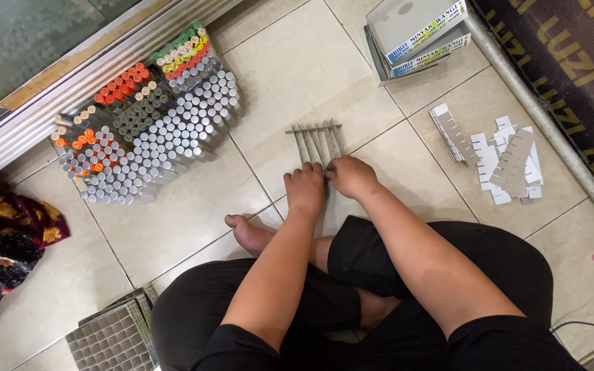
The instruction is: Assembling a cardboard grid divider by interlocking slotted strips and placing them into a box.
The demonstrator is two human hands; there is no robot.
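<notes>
A person sits cross-legged on the tiled floor [173,227]. To the upper left stands a big cluster of capped vials [146,134], silver, orange and mixed tops. At right lies a loose pile of slotted cardboard strips [510,161]. Straight ahead, several upright grey divider strips [316,142] are slotted under one crosspiece. The left hand [304,189] and right hand [350,176] are curled narrowly, pinching the strips' near ends. Uneven pressure could likely buckle the thin card or pop the crosspiece free.

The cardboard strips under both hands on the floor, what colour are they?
Grey-brown: the cardboard strips fan out beyond the left hand and right hand, head view.
</notes>
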